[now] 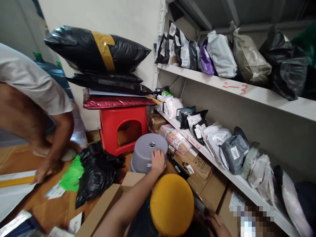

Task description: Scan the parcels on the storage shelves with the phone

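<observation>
My left hand (158, 160) reaches forward and lies on the edge of a grey round plastic tub or stool (142, 151), which has a small metal-rimmed hole in its top. Its fingers are stretched out over the surface. Low in the view, my right hand (217, 225) is partly cut off by the bottom edge. Its fingers are apart beside the cardboard boxes, and I cannot see a thing held in them. Between my arms stands a round yellow-topped object (172, 204) with a dark body, mostly hidden. An open cardboard box (103, 205) lies under my left forearm.
White shelves (266, 97) on the right hold several labelled parcels (235, 151), with cartons (195, 161) below. A red stool (108, 128) carries stacked black packages (79, 49). A crouching person's hand (46, 168) touches a white package at left. Black plastic bags (96, 174) lie on the floor.
</observation>
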A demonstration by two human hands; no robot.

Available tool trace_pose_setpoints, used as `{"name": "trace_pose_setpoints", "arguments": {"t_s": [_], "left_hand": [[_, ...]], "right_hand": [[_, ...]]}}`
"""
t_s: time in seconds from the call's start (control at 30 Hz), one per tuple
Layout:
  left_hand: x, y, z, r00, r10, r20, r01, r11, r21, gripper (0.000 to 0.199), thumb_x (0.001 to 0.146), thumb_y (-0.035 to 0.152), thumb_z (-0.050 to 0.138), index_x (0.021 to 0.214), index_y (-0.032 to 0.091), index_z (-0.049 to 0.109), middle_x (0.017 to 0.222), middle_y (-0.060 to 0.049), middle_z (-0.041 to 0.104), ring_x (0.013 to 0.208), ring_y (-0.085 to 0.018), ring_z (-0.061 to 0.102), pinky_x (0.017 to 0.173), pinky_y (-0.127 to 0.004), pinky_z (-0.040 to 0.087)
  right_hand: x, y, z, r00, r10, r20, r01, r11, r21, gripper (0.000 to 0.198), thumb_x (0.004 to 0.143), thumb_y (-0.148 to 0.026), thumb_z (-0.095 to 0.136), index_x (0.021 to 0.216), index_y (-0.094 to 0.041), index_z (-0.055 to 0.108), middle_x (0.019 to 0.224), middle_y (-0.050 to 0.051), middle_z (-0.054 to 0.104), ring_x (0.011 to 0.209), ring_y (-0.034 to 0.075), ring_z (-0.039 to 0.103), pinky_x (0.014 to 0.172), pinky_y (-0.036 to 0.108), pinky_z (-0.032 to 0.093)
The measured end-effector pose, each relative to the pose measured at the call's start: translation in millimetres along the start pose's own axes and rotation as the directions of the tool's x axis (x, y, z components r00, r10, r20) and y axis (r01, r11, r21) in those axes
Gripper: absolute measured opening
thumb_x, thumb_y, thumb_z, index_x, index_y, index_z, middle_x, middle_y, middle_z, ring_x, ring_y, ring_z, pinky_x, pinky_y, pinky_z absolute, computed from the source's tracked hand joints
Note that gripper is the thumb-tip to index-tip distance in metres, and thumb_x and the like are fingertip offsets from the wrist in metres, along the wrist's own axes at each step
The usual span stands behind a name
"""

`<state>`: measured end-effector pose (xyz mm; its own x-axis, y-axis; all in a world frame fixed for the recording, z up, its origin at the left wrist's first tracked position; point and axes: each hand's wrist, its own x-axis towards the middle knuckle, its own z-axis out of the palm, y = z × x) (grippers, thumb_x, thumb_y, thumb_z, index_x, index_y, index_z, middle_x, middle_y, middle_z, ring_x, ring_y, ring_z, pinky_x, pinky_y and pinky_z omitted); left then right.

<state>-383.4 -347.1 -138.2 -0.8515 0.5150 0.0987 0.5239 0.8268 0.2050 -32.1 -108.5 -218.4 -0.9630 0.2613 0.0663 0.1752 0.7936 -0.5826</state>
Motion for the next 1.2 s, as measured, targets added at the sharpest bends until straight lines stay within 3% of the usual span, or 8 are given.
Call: {"name": "trace_pose_setpoints", "arguments": {"t_s": [0.1, 0.23, 0.4, 0.53, 0.7, 0.87, 1.1, 1.2], "left_hand": [[36.2, -30.2, -16.1, 0.996, -0.043, 0.082, 0.040, 0.999, 0.032, 0.101, 0.064, 0.042, 0.078, 0.152, 0.017, 0.034, 0.157, -0.026, 0.024, 0.143, -0.043, 0.023, 0.114, -0.065, 0.010], [51.0, -46.1, -28.3, 0.988, -0.046, 0.150, 0.035, 0.997, 0.074, 0.103, 0.063, 0.057, 0.077, 0.152, 0.028, 0.036, 0.150, -0.027, 0.034, 0.134, -0.044, 0.036, 0.106, -0.061, 0.029], [21.5, -45.1, -38.8, 0.984, -0.110, 0.143, 0.089, 0.985, 0.150, 0.107, 0.057, 0.057, 0.079, 0.150, 0.021, 0.041, 0.129, -0.028, 0.050, 0.118, -0.044, 0.048, 0.095, -0.052, 0.039], [-4.5, -56.9, -39.7, 0.984, -0.165, 0.066, 0.147, 0.966, 0.212, 0.101, 0.064, 0.064, 0.070, 0.151, 0.021, 0.041, 0.125, -0.025, 0.052, 0.114, -0.041, 0.049, 0.094, -0.049, 0.038], [-7.6, -63.9, -36.9, 0.983, -0.177, 0.053, 0.161, 0.961, 0.224, 0.101, 0.065, 0.067, 0.066, 0.152, 0.022, 0.039, 0.124, -0.024, 0.051, 0.116, -0.040, 0.048, 0.094, -0.047, 0.036], [-3.3, -58.7, -39.4, 0.976, -0.194, 0.099, 0.166, 0.957, 0.237, 0.103, 0.066, 0.067, 0.065, 0.153, 0.021, 0.036, 0.125, -0.024, 0.050, 0.116, -0.040, 0.047, 0.095, -0.047, 0.035], [-1.3, -57.2, -44.4, 0.972, -0.187, 0.141, 0.144, 0.951, 0.273, 0.100, 0.071, 0.069, 0.062, 0.154, 0.021, 0.033, 0.124, -0.025, 0.051, 0.114, -0.041, 0.049, 0.093, -0.045, 0.037], [1.4, -58.9, -49.2, 0.961, -0.198, 0.193, 0.132, 0.942, 0.308, 0.099, 0.075, 0.073, 0.056, 0.155, 0.021, 0.031, 0.127, -0.027, 0.050, 0.116, -0.042, 0.050, 0.093, -0.045, 0.039]], "right_hand": [[26.4, -15.2, 24.6, 0.994, -0.102, 0.026, 0.104, 0.993, -0.060, 0.049, 0.088, -0.039, 0.054, 0.135, -0.029, 0.062, 0.137, 0.013, 0.060, 0.130, 0.034, 0.054, 0.110, 0.048, 0.045], [62.6, -43.8, 66.1, 0.993, -0.105, 0.051, 0.112, 0.978, -0.174, 0.072, 0.089, -0.052, 0.055, 0.148, -0.013, 0.044, 0.154, 0.022, 0.038, 0.144, 0.040, 0.033, 0.119, 0.054, 0.029], [79.7, -50.6, 110.7, 1.000, 0.024, 0.008, -0.021, 0.963, -0.269, 0.079, 0.093, -0.058, 0.045, 0.150, -0.004, 0.037, 0.157, 0.027, 0.028, 0.146, 0.043, 0.024, 0.119, 0.057, 0.024], [77.3, -47.1, 123.7, 0.999, 0.021, -0.046, -0.034, 0.952, -0.305, 0.078, 0.091, -0.060, 0.045, 0.149, -0.008, 0.042, 0.157, 0.023, 0.033, 0.146, 0.041, 0.027, 0.118, 0.057, 0.026], [101.1, -39.2, 89.4, 0.984, 0.118, -0.135, -0.157, 0.931, -0.330, 0.048, 0.088, -0.053, 0.052, 0.118, -0.019, 0.068, 0.124, 0.015, 0.065, 0.117, 0.035, 0.058, 0.102, 0.047, 0.043], [122.5, 6.0, 48.3, 0.836, 0.407, -0.367, -0.526, 0.785, -0.327, 0.047, 0.097, -0.045, 0.030, 0.095, -0.011, 0.062, 0.100, 0.025, 0.063, 0.097, 0.041, 0.061, 0.082, 0.052, 0.046], [110.3, 28.9, 9.6, 0.944, 0.310, -0.115, -0.331, 0.893, -0.305, 0.032, 0.089, -0.049, 0.050, 0.085, -0.019, 0.059, 0.093, 0.012, 0.066, 0.094, 0.028, 0.063, 0.088, 0.037, 0.048], [81.0, 31.1, -28.8, 0.934, 0.321, -0.158, -0.355, 0.886, -0.297, 0.029, 0.086, -0.044, 0.055, 0.100, -0.020, 0.060, 0.108, 0.011, 0.065, 0.107, 0.028, 0.058, 0.098, 0.036, 0.043]]}}
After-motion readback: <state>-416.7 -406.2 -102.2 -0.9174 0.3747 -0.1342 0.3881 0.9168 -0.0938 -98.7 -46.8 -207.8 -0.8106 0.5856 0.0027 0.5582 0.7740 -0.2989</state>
